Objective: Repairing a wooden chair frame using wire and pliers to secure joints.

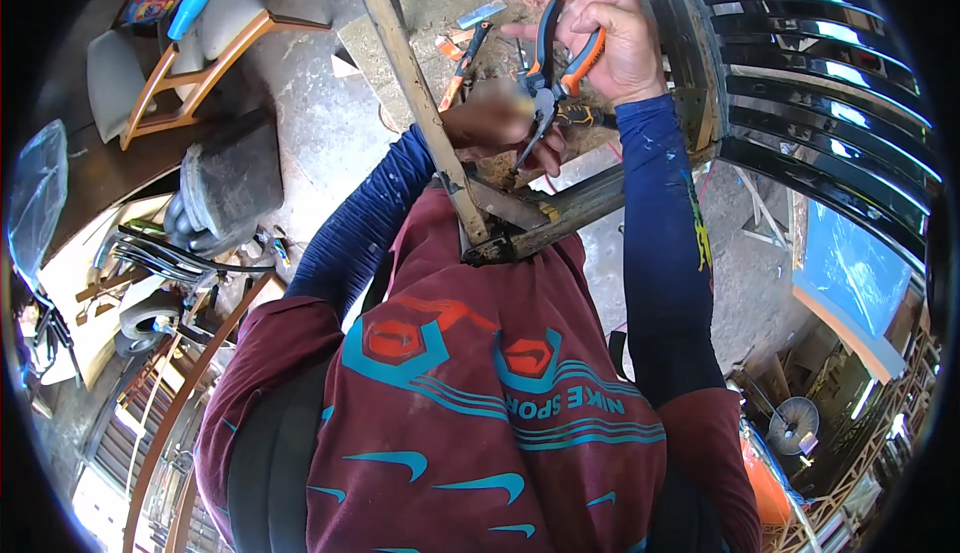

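Head view's the only one: the metal pliers with orange-and-dark rubbery-looking handles are up top, just right of the chipped, cream-and-brown frame bar, steel head angled down toward the person's body. The right hand has them, but pretty loosely: fingers spread out instead of wrapped round, the orange handle against the palm by the thumb, the two handles splayed well apart. The left hand reaches past the bar to beside the pliers' head. It's blurred, so I can't tell how far it's closed or whether it's pinching anything.

Handling-wise, I'd guess they're light enough for one hand but dense, stiff, hard to break, with most of the weight near the pivot. Best hold is probably well down both handles, since the coating should grip better than the slick bare steel.

Materials: the bar's straight with worn, flaky edges and joins a dark, scuffed crosspiece. Glossy black curved slats sit to the right, all hard shine. Behind the hands there's a gritty brownish surface with an orange-and-black-handled tool on it. Sleeves are stretchy, wrinkled navy fabric, paint-flecked.
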`<control>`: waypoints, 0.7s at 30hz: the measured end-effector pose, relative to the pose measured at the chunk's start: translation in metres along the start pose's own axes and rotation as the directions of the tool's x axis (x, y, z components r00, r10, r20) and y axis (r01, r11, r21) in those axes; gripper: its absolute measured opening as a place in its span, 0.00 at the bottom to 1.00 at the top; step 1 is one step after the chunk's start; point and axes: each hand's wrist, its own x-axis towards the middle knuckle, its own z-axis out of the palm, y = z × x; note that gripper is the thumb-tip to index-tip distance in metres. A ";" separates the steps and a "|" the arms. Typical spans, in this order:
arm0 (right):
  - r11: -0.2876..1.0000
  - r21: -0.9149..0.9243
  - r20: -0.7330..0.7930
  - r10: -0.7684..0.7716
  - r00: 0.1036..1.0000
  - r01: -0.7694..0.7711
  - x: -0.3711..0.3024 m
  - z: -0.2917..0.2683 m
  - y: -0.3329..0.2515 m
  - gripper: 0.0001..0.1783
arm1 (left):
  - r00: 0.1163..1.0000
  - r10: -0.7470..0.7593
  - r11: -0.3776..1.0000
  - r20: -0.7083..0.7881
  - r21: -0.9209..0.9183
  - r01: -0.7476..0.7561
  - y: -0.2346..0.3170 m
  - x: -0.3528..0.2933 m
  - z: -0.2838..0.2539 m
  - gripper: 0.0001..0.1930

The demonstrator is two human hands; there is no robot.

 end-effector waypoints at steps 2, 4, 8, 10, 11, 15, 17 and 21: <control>0.985 -0.113 -0.234 0.101 0.967 -0.130 -0.005 0.047 -0.022 0.42 | 0.998 -0.047 0.997 -0.042 -0.061 0.044 0.005 -0.003 0.006 0.29; 0.992 -0.107 -0.188 0.051 0.981 -0.072 -0.006 0.025 -0.011 0.45 | 0.998 -0.039 0.996 -0.050 -0.083 0.035 0.002 -0.003 0.006 0.28; 0.934 -0.329 -0.030 -0.159 0.987 0.141 -0.008 0.006 -0.001 0.45 | 0.997 0.077 0.985 0.006 -0.153 -0.076 -0.007 0.007 0.005 0.28; 0.773 0.221 0.428 -0.625 0.653 0.595 0.012 -0.010 0.018 0.45 | 0.991 0.133 0.976 0.015 -0.175 -0.128 -0.007 0.012 0.009 0.27; 0.775 0.253 0.382 -0.630 0.676 0.580 0.011 0.006 0.012 0.41 | 0.987 0.162 0.958 0.019 -0.242 -0.152 -0.006 0.011 0.016 0.27; 0.758 -0.521 0.022 -0.447 0.894 0.391 -0.012 0.057 -0.052 0.31 | 0.968 0.251 0.940 -0.009 -0.236 -0.246 -0.022 0.013 0.004 0.24; 0.640 -0.765 -0.012 -0.130 0.991 0.074 -0.002 0.049 -0.064 0.27 | 0.957 0.291 0.940 0.001 -0.186 -0.286 -0.020 0.010 0.001 0.23; 0.371 -0.920 0.225 0.238 0.945 0.126 0.037 -0.058 0.037 0.21 | 0.959 0.247 0.947 -0.136 -0.175 -0.269 -0.013 0.004 0.013 0.24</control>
